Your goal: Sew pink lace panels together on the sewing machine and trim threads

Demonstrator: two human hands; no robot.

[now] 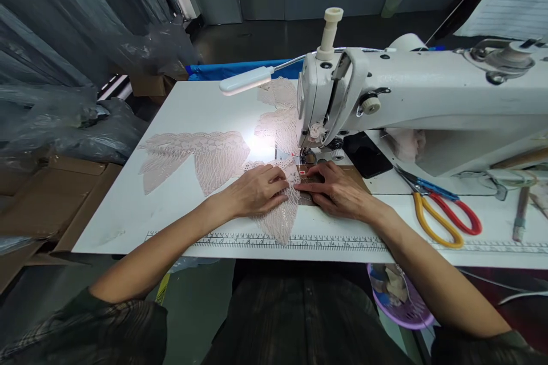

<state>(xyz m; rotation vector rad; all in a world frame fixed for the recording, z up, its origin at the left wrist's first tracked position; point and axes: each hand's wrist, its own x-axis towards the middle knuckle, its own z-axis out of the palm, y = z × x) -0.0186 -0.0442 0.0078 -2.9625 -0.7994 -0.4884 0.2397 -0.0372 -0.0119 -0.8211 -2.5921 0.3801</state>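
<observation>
My left hand [257, 190] lies flat on a strip of pale pink lace [280, 217], fingers stretched toward the needle. My right hand [334, 187] presses flat on the same lace just right of it, fingertips nearly meeting the left ones. Both sit directly in front of the presser foot [306, 155] of a white sewing machine [428, 91]. The lace runs under the foot and on behind the machine. More pink lace pieces [201, 157] lie spread to the left on the white table [128, 205].
A lit gooseneck lamp [246, 80] hangs over the lace. Scissors with red and yellow handles [440, 214] lie right of my right hand. A ruler strip [334, 241] lines the table's front edge. A purple basket [400, 305] hangs below. Cardboard and plastic bags sit at left.
</observation>
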